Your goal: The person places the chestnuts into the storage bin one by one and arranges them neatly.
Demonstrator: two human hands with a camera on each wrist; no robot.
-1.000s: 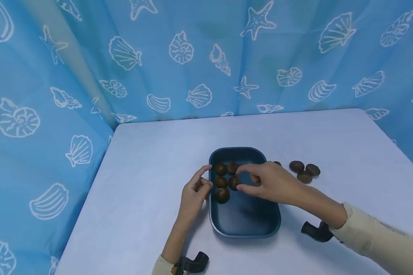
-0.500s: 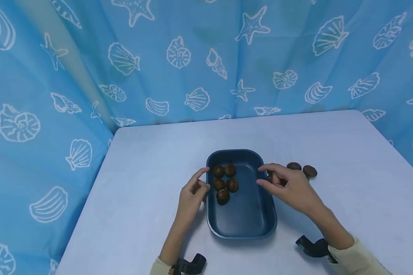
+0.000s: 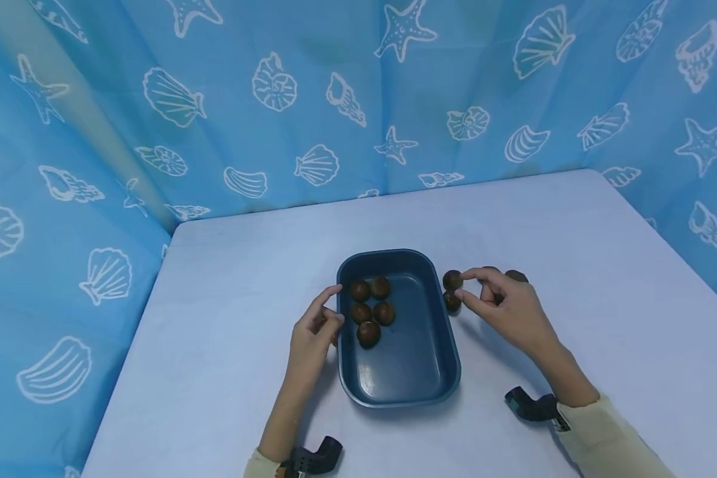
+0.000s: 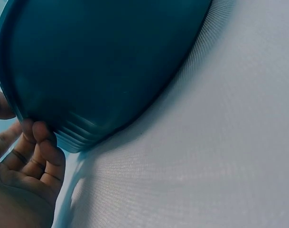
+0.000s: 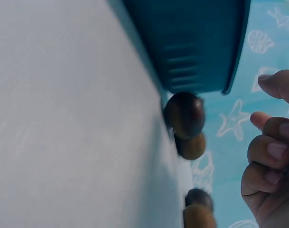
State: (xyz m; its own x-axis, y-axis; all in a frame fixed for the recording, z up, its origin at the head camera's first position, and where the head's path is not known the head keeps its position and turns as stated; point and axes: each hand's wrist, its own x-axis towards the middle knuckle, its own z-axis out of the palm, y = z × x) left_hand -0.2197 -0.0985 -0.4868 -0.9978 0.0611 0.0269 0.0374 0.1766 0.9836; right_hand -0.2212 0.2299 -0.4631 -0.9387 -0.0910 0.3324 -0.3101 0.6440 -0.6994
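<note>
- On the white table (image 3: pixel 245 285), a dark blue tray (image 3: pixel 406 362) was set; five brown chestnuts (image 3: pixel 361 313) were grouped inside, along its left side toward the far end.
- By the left hand (image 3: pixel 312 332), the tray's left rim was touched, index finger and thumb spread apart along it.
- Just right of the tray, the right hand (image 3: pixel 504 309) was held unclamped, a gap left between thumb and index finger.
- Two loose chestnuts (image 3: pixel 453 280) were placed just outside the right wall, near those fingertips; in the right wrist view, fingers and nuts were seen apart.
- Further chestnuts (image 3: pixel 516 275) were partly hidden behind the right hand.
- Beyond, a seashell-printed blue curtain (image 3: pixel 358 139) was hung.
</note>
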